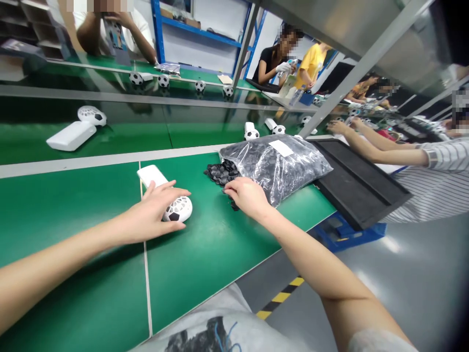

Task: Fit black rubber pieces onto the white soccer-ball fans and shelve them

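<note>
A white handheld device with a round football-patterned head (179, 209) lies on the green bench. My left hand (156, 212) spans it from above, thumb and fingers stretched out and apart around the head; I cannot tell how firmly they touch it. Small black pieces (222, 172) spill from the mouth of a clear plastic bag (282, 164) full of them. At that spill my right hand (249, 195) is closed in a pinch, a small black piece at its fingertips. The palm hides part of the pile.
Another football-headed device (73, 134) lies on the dark green conveyor (142, 129) beyond a pale rail, with several more farther off. Right of the bag sits a black tray (362, 181). A co-worker's striped sleeve (447, 156) reaches in beside it. Metal posts (331, 93) slant overhead.
</note>
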`<move>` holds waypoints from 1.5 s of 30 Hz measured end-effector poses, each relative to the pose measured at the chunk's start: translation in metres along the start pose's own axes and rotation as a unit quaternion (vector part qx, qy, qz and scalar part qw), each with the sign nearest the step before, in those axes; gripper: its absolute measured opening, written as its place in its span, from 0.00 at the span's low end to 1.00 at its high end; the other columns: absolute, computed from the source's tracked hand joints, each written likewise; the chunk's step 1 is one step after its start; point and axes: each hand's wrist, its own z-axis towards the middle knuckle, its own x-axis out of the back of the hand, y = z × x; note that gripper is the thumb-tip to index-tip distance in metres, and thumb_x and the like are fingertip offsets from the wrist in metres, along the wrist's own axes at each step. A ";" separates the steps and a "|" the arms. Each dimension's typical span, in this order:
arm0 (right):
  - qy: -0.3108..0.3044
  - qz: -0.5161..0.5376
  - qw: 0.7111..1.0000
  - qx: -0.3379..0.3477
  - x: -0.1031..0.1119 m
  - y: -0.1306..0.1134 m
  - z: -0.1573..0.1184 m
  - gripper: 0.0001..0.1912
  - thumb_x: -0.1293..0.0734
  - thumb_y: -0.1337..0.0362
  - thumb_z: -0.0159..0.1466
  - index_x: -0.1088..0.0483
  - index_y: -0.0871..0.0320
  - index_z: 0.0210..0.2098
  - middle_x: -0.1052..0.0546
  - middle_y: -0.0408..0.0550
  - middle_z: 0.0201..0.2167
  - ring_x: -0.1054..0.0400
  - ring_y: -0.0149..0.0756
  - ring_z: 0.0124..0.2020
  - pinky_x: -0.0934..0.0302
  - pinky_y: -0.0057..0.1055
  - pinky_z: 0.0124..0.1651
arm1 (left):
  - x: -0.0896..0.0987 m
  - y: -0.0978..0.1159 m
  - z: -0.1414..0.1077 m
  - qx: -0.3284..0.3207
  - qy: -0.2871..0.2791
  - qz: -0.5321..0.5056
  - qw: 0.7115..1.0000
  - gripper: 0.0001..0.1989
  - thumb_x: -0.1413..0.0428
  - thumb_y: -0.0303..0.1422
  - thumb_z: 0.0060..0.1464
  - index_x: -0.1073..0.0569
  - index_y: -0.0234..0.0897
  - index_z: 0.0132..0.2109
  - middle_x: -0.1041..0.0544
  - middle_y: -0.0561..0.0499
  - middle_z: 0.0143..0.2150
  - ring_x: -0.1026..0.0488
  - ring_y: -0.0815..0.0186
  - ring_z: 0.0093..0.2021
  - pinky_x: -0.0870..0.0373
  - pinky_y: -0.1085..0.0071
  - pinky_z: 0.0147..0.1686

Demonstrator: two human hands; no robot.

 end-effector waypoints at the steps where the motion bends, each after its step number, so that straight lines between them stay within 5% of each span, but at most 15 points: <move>1: -0.006 -0.014 1.000 0.012 -0.003 -0.003 0.003 0.10 0.39 0.63 0.63 0.27 0.56 0.36 0.26 0.49 0.35 0.34 0.39 0.39 0.41 0.32 0.37 | 0.001 0.000 -0.001 0.000 -0.014 -0.009 1.000 0.29 0.46 0.45 0.48 0.40 0.45 0.56 0.40 0.46 0.61 0.58 0.48 0.65 0.61 0.40 0.58; 6: -0.036 -0.050 0.996 0.067 -0.010 -0.012 0.009 0.11 0.42 0.74 0.62 0.28 0.64 0.35 0.26 0.58 0.34 0.35 0.45 0.39 0.41 0.36 0.41 | 0.002 0.004 -0.005 0.058 -0.001 -0.061 0.996 0.28 0.47 0.44 0.49 0.40 0.41 0.56 0.52 0.43 0.66 0.65 0.49 0.66 0.53 0.45 0.58; 11: -0.037 -0.053 0.995 0.076 -0.004 -0.014 0.008 0.16 0.45 0.77 0.61 0.32 0.67 0.45 0.29 0.61 0.38 0.36 0.45 0.41 0.39 0.38 0.42 | 0.015 -0.001 0.001 -0.023 -0.086 -0.118 0.989 0.23 0.46 0.35 0.48 0.39 0.45 0.53 0.47 0.49 0.65 0.65 0.57 0.66 0.56 0.49 0.60; 14: -0.032 0.056 0.994 0.094 0.001 -0.021 0.003 0.17 0.45 0.74 0.63 0.35 0.64 0.50 0.31 0.57 0.42 0.35 0.40 0.42 0.39 0.36 0.45 | 0.023 -0.005 0.003 -0.045 -0.117 -0.127 0.984 0.23 0.46 0.33 0.48 0.39 0.46 0.53 0.48 0.52 0.65 0.66 0.59 0.66 0.57 0.51 0.61; 21: -0.066 0.449 0.888 0.074 0.004 -0.060 -0.009 0.06 0.37 0.67 0.61 0.29 0.56 0.35 0.27 0.43 0.33 0.33 0.28 0.30 0.36 0.28 0.37 | 0.021 -0.001 0.001 -0.021 -0.098 -0.118 0.988 0.29 0.46 0.32 0.47 0.42 0.42 0.57 0.52 0.44 0.66 0.65 0.58 0.66 0.55 0.53 0.61; 24: -0.058 0.485 0.869 0.078 0.002 -0.071 -0.006 0.03 0.33 0.66 0.58 0.27 0.56 0.31 0.27 0.43 0.31 0.33 0.30 0.35 0.39 0.31 0.42 | 0.019 0.001 0.002 -0.001 -0.093 -0.119 0.989 0.31 0.44 0.39 0.46 0.42 0.39 0.57 0.55 0.40 0.66 0.65 0.56 0.66 0.54 0.54 0.60; 28: -0.059 0.532 0.842 0.062 -0.004 -0.076 0.001 0.02 0.31 0.67 0.54 0.28 0.58 0.28 0.29 0.41 0.28 0.36 0.27 0.30 0.40 0.29 0.37 | 0.018 0.004 0.003 0.010 -0.073 -0.128 0.989 0.30 0.44 0.46 0.46 0.39 0.38 0.55 0.53 0.40 0.66 0.63 0.55 0.66 0.53 0.54 0.60; 40: -0.115 0.577 0.807 0.047 -0.013 -0.076 0.014 0.11 0.30 0.62 0.52 0.36 0.59 0.25 0.33 0.38 0.24 0.40 0.25 0.25 0.43 0.25 0.30 | 0.011 0.008 0.004 0.016 -0.017 -0.164 0.986 0.24 0.47 0.37 0.47 0.38 0.38 0.52 0.44 0.43 0.63 0.56 0.55 0.65 0.48 0.55 0.59; 42: -0.120 0.558 0.820 0.049 -0.012 -0.067 0.018 0.10 0.33 0.60 0.55 0.36 0.59 0.27 0.32 0.39 0.24 0.39 0.26 0.25 0.42 0.26 0.30 | 0.011 0.008 0.005 0.010 -0.024 -0.157 0.987 0.25 0.47 0.36 0.47 0.39 0.38 0.53 0.44 0.43 0.63 0.54 0.54 0.65 0.48 0.56 0.59; 45: -0.013 0.374 0.927 0.018 -0.007 -0.043 0.027 0.07 0.36 0.61 0.59 0.33 0.59 0.30 0.29 0.44 0.29 0.36 0.31 0.32 0.40 0.30 0.37 | 0.010 0.006 0.006 0.002 -0.036 -0.142 0.989 0.27 0.48 0.35 0.46 0.41 0.37 0.55 0.40 0.43 0.60 0.56 0.55 0.65 0.49 0.56 0.59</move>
